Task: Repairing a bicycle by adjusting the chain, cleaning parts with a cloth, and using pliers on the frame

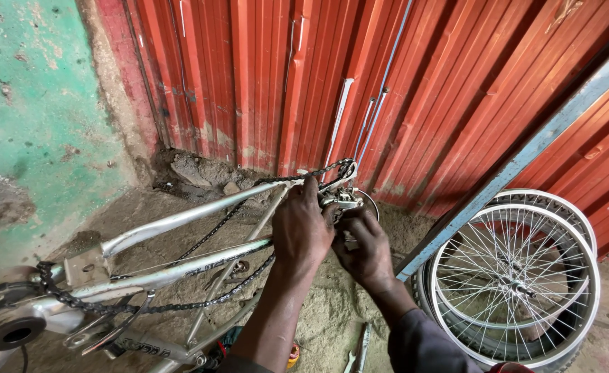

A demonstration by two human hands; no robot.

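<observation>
A silver bicycle frame [180,221] lies upside down across the lower left, rear end pointing at the red wall. My left hand [303,231] grips the frame's rear end near the dropout. My right hand [365,250] is closed around the rear derailleur [342,199] just beside it. A black chain [201,297] runs from the crank area [14,324] at the far left along the stays up to the derailleur.
Two spoked bicycle wheels [515,280] lean at the right behind a blue metal bar [526,155]. A red corrugated metal wall [387,69] stands behind, a green plastered wall [28,103] at left. A spanner [363,342] lies on the dirt floor below my arms.
</observation>
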